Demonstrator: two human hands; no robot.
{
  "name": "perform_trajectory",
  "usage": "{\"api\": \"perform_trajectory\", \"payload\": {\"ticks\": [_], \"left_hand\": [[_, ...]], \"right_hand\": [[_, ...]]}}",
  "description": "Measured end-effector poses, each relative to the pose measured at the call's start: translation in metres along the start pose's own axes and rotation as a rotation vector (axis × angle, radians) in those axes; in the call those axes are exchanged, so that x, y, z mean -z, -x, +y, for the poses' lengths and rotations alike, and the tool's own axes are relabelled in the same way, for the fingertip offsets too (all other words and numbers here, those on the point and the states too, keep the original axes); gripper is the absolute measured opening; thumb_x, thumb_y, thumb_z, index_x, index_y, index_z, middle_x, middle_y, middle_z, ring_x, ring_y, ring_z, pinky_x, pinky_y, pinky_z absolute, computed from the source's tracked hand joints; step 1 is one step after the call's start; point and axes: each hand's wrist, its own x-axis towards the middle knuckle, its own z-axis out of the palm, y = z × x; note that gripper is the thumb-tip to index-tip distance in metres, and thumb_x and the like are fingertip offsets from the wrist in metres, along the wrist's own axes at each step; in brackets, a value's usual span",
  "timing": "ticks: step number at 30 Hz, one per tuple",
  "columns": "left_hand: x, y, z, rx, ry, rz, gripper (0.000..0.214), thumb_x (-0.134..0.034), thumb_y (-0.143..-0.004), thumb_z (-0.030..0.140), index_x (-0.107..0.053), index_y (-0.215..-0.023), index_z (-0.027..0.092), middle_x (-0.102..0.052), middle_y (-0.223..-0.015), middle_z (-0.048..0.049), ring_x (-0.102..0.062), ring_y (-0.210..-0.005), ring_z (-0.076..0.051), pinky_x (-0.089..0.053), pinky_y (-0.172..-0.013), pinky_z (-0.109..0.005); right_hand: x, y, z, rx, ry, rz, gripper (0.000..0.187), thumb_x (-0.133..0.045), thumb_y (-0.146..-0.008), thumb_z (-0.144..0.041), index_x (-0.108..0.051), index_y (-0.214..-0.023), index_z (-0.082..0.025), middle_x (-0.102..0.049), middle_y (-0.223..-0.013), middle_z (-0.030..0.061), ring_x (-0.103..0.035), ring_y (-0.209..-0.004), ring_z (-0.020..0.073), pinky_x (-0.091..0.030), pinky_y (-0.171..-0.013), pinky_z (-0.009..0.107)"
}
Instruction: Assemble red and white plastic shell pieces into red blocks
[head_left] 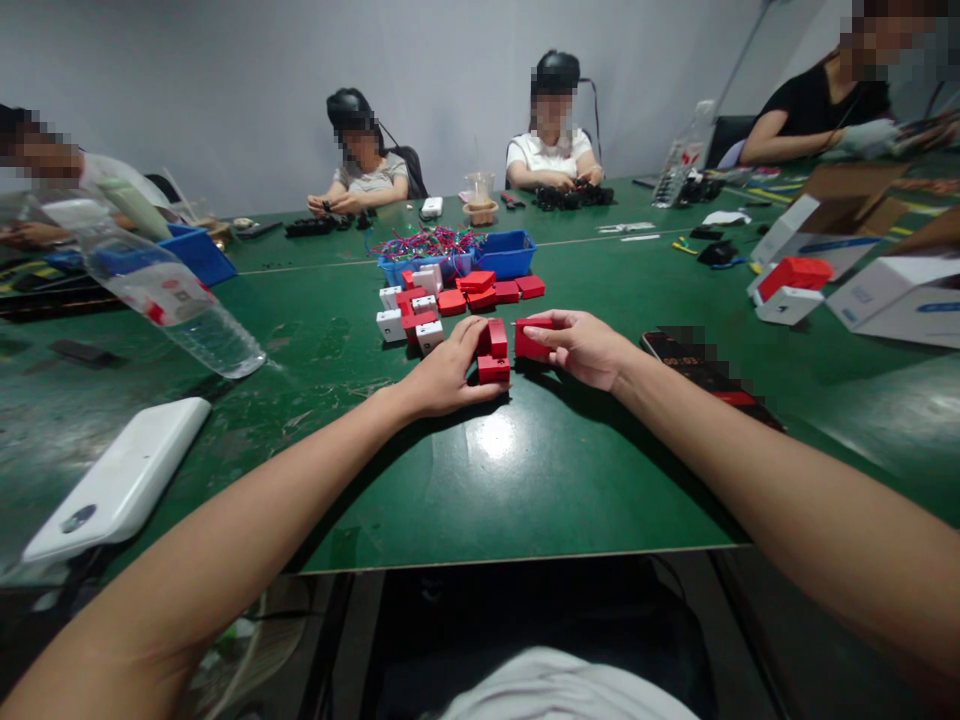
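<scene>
My left hand (450,372) is closed around a red plastic block (493,368) with a raised back part, low over the green table. Just to its right, my right hand (581,345) pinches a flat red plastic piece (531,341) by its right side. A narrow gap separates the two red parts. Beyond my left hand stand several red-and-white blocks (411,318) packed close together. Loose red pieces (480,290) lie behind my hands. Past them, a blue bin (424,268) heaped with coloured wires (435,243) stands against another blue bin (517,255).
A plastic bottle (172,300) and a white power bank (120,480) are on the left. A phone (697,370) lies by my right forearm. Farther right are a red-and-white block (791,290) and open cartons (900,300). Several co-workers (555,150) sit around the table (420,500).
</scene>
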Motion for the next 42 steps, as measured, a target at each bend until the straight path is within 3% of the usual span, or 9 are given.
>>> {"api": "perform_trajectory", "payload": {"ticks": [6, 11, 21, 26, 32, 42], "left_hand": [[0.0, 0.0, 0.0, -0.004, 0.016, 0.006, 0.084, -0.068, -0.08, 0.054, -0.029, -0.145, 0.017, -0.039, -0.147, -0.0214, -0.041, -0.14, -0.037, -0.034, -0.118, -0.056], [-0.001, 0.001, 0.0, 0.006, 0.032, 0.011, 0.085, -0.069, -0.079, 0.054, -0.03, -0.145, 0.017, -0.038, -0.148, -0.0214, -0.04, -0.141, -0.037, -0.033, -0.119, -0.056], [0.001, 0.0, 0.003, 0.018, 0.031, 0.008, 0.084, -0.07, -0.079, 0.051, -0.033, -0.144, 0.013, -0.039, -0.146, -0.0221, -0.041, -0.14, -0.036, -0.035, -0.119, -0.052], [0.001, 0.0, 0.003, 0.011, 0.024, 0.006, 0.083, -0.069, -0.08, 0.051, -0.031, -0.144, 0.015, -0.039, -0.146, -0.0214, -0.043, -0.138, -0.035, -0.036, -0.118, -0.053], [0.0, 0.001, 0.001, 0.006, 0.023, 0.005, 0.084, -0.068, -0.08, 0.053, -0.03, -0.145, 0.016, -0.039, -0.147, -0.0215, -0.04, -0.14, -0.037, -0.034, -0.118, -0.056], [0.0, 0.0, 0.001, 0.012, 0.026, 0.003, 0.087, -0.068, -0.079, 0.054, -0.03, -0.145, 0.01, -0.037, -0.148, -0.0261, -0.039, -0.142, -0.038, -0.032, -0.12, -0.055]], "right_hand": [[-0.001, -0.001, 0.002, 0.035, -0.02, 0.002, 0.023, -0.071, -0.071, 0.006, -0.067, -0.077, -0.016, -0.071, -0.077, 0.0023, -0.066, -0.069, 0.0117, -0.059, -0.068, 0.025], [-0.004, -0.001, 0.001, 0.041, -0.043, 0.045, 0.032, -0.058, -0.061, 0.011, -0.063, -0.078, -0.016, -0.068, -0.073, 0.0014, -0.063, -0.067, 0.0124, -0.057, -0.068, 0.026], [-0.003, 0.001, -0.004, 0.026, -0.028, 0.137, 0.053, -0.044, -0.041, 0.003, -0.055, -0.089, -0.019, -0.064, -0.072, -0.0016, -0.057, -0.058, 0.012, -0.039, -0.045, 0.022], [-0.004, 0.004, -0.005, -0.023, -0.05, 0.12, 0.056, -0.046, -0.04, 0.0, -0.057, -0.092, -0.02, -0.064, -0.075, -0.0011, -0.056, -0.058, 0.0113, -0.036, -0.044, 0.021], [-0.004, 0.008, -0.009, -0.099, -0.132, 0.015, 0.05, -0.051, -0.044, -0.007, -0.06, -0.091, -0.019, -0.066, -0.079, 0.0018, -0.054, -0.056, 0.0116, -0.033, -0.043, 0.021], [-0.004, 0.009, -0.012, -0.127, -0.229, -0.003, 0.036, -0.051, -0.048, -0.014, -0.056, -0.083, -0.019, -0.06, -0.064, 0.0045, -0.053, -0.055, 0.0158, -0.041, -0.049, 0.025]]}}
